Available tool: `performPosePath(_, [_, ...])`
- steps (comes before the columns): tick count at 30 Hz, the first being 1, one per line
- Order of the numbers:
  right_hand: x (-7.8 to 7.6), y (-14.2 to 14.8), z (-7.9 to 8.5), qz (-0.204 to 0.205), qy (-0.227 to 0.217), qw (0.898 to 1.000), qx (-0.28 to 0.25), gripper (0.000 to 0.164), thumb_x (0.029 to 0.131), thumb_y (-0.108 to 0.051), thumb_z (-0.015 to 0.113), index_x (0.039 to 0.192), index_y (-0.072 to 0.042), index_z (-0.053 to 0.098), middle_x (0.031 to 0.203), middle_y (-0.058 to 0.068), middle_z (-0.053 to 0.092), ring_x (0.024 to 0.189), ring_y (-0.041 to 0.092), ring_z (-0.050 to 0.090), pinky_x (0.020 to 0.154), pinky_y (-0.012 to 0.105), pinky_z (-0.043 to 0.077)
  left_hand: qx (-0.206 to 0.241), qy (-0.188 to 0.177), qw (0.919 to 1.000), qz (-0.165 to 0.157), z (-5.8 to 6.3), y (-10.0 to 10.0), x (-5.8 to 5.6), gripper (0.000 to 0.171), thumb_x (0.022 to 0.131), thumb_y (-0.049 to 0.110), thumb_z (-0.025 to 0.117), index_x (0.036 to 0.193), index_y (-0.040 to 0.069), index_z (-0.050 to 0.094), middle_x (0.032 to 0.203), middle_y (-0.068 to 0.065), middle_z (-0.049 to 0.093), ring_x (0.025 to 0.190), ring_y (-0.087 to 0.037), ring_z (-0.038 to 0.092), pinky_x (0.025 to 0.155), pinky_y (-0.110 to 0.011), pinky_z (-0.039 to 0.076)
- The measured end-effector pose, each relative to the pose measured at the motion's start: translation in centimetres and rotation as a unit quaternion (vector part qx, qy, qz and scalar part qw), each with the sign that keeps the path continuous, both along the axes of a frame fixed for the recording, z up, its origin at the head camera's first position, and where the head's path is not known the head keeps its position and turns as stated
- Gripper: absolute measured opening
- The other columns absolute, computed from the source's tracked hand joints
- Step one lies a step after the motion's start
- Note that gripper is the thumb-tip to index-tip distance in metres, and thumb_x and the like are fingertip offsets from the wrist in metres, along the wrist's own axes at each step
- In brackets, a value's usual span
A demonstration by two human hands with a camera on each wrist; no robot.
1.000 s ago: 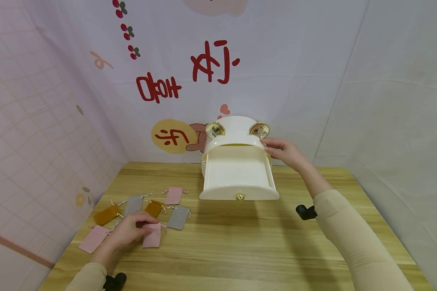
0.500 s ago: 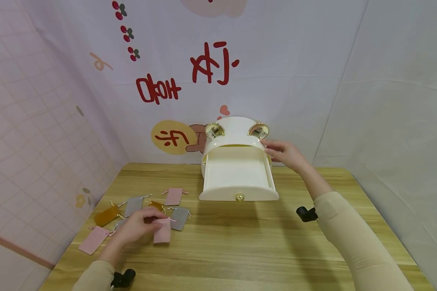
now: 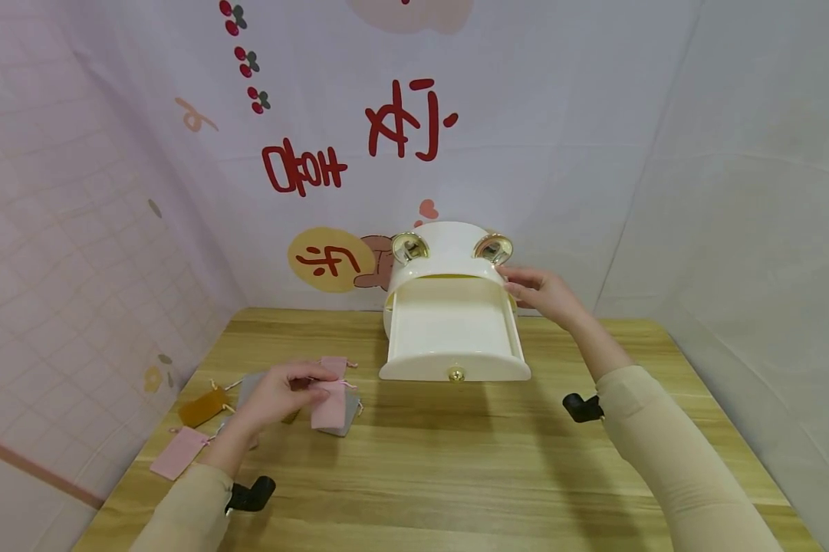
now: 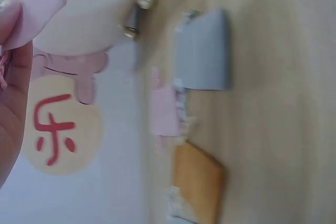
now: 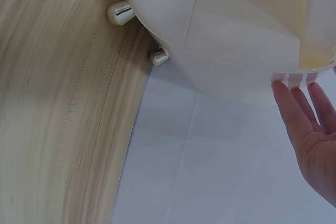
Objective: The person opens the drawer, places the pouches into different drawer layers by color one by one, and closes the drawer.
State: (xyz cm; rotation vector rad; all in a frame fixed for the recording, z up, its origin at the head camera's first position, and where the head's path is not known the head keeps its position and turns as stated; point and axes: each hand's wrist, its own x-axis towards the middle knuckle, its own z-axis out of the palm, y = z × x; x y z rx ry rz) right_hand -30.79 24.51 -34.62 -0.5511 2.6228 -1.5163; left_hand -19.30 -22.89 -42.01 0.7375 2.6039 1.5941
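Note:
A pink drawstring pouch (image 3: 328,408) is pinched by its top between the thumb and fingers of my left hand (image 3: 277,396). It hangs above the table, in front of a grey pouch (image 3: 352,414) and another pink pouch (image 3: 333,365). In the left wrist view the held pink pouch (image 4: 44,1) fills the top left corner. My right hand (image 3: 544,296) touches the right side of a white cabinet (image 3: 449,241) with gold-rimmed round eyes. Its drawer (image 3: 454,330) is pulled out, nothing visible inside. The right wrist view has the fingertips of my right hand (image 5: 312,135) resting against the cabinet's shell.
More pouches lie at the table's left: a mustard one (image 3: 203,407), a pink one (image 3: 179,452), and a grey one (image 3: 248,385) partly behind my left hand. The cabinet stands on gold feet (image 5: 121,13) near the back wall. The drawer's gold knob (image 3: 456,374) faces forward.
My left hand has lifted the pink pouch and carried it rightward and toward the back, over the grey pouch. My right hand and the cabinet have stayed in place.

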Motion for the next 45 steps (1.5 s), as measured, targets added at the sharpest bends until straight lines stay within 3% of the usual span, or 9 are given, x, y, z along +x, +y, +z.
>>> performPosePath(4, [0.0, 0.0, 0.0, 0.001, 0.000, 1.000, -0.001, 0.046, 0.102, -0.024, 0.059, 0.145, -0.010, 0.051, 0.152, 0.014, 0.042, 0.128, 0.036, 0.050, 0.093, 0.047, 0.051, -0.008, 0.036, 0.9993, -0.010, 1.9, 0.5, -0.7, 0.025, 0.088, 0.007, 0.075, 0.112, 0.005, 0.075, 0.107, -0.007, 0.070, 0.087, -0.016, 0.059, 0.073, -0.026, 0.052])
performPosePath(9, [0.0, 0.0, -0.1, 0.000, 0.002, 1.000, 0.002, 0.046, 0.102, -0.025, 0.058, 0.145, -0.011, 0.052, 0.152, 0.014, 0.041, 0.128, 0.036, 0.050, 0.093, 0.047, 0.051, -0.002, 0.034, 0.9994, 0.007, 4.0, 1.4, -1.2, 0.021, 0.087, 0.010, 0.077, 0.108, 0.012, 0.077, 0.101, -0.003, 0.067, 0.083, -0.018, 0.057, 0.069, -0.025, 0.050])
performPosePath(16, [-0.1, 0.0, -0.2, -0.005, 0.002, 1.000, 0.003, 0.046, 0.102, -0.026, 0.058, 0.145, -0.011, 0.052, 0.152, 0.013, 0.041, 0.129, 0.036, 0.049, 0.093, 0.046, 0.051, 0.024, 0.027, 0.9989, 0.029, 6.8, 3.5, -1.5, 0.021, 0.086, 0.011, 0.079, 0.107, 0.009, 0.078, 0.105, -0.006, 0.068, 0.090, -0.021, 0.059, 0.075, -0.024, 0.051])
performPosePath(26, [0.1, 0.1, -0.1, -0.009, 0.002, 1.000, 0.006, 0.047, 0.101, -0.027, 0.059, 0.145, -0.013, 0.052, 0.151, 0.013, 0.043, 0.128, 0.036, 0.050, 0.093, 0.047, 0.051, 0.009, 0.038, 0.9983, 0.042, 10.6, 6.8, -2.4, 0.018, 0.086, 0.015, 0.079, 0.105, 0.014, 0.079, 0.101, -0.001, 0.068, 0.093, -0.020, 0.058, 0.075, -0.027, 0.050])
performPosePath(33, [-0.1, -0.2, -0.1, -0.013, -0.002, 1.000, 0.012, 0.046, 0.103, -0.020, 0.055, 0.147, -0.008, 0.049, 0.151, 0.017, 0.041, 0.130, 0.039, 0.047, 0.095, 0.051, 0.049, 0.039, 0.055, 0.9967, 0.045, 12.2, 9.6, -3.5, 0.017, 0.085, 0.012, 0.080, 0.102, 0.012, 0.079, 0.102, 0.000, 0.069, 0.092, -0.018, 0.061, 0.078, -0.027, 0.052])
performPosePath(41, [-0.3, -0.2, -0.1, -0.014, -0.008, 1.000, 0.006, 0.046, 0.103, -0.023, 0.056, 0.146, -0.010, 0.050, 0.152, 0.014, 0.042, 0.129, 0.037, 0.049, 0.095, 0.049, 0.050, 0.019, 0.077, 0.9962, 0.036, 13.9, 12.5, -4.7, 0.015, 0.085, 0.014, 0.080, 0.099, 0.011, 0.079, 0.099, 0.000, 0.067, 0.091, -0.016, 0.060, 0.079, -0.030, 0.052])
performPosePath(45, [-0.2, -0.1, 0.0, -0.010, -0.004, 1.000, -0.002, 0.047, 0.102, -0.026, 0.059, 0.146, -0.012, 0.051, 0.152, 0.012, 0.042, 0.129, 0.036, 0.049, 0.094, 0.048, 0.050, 0.021, 0.079, 0.9962, 0.029, 14.2, 13.9, -5.6, 0.015, 0.085, 0.015, 0.081, 0.099, 0.011, 0.079, 0.096, 0.000, 0.068, 0.090, -0.016, 0.061, 0.079, -0.031, 0.052])
